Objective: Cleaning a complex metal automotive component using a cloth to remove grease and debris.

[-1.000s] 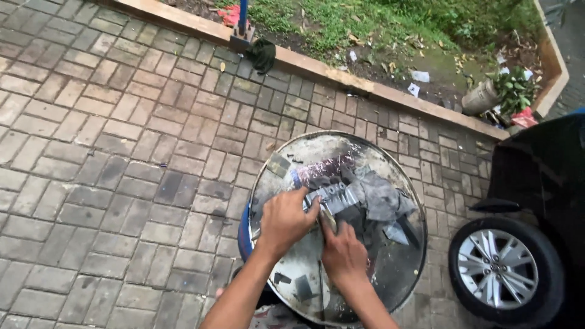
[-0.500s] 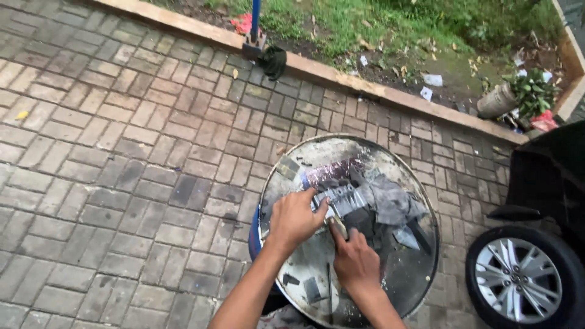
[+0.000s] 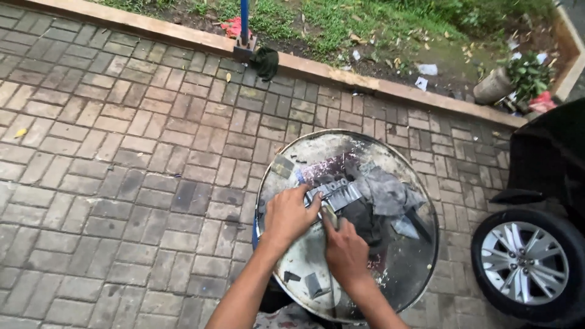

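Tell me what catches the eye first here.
A big round metal tray in the lower middle, littered with grey scraps. The left hand and right hand press together on a ribbed grey piece at its centre. At the right edge, a car wheel on the brick paving.

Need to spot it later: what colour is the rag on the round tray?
Grey rag, clearest in the head view.

The strip (image 3: 334, 194) under my fingers is flat, grey and ribbed, lying crosswise on the round metal tray (image 3: 420, 268). The tray is scuffed and dull, set level above the paving, strewn with grey scraps and dark bits.
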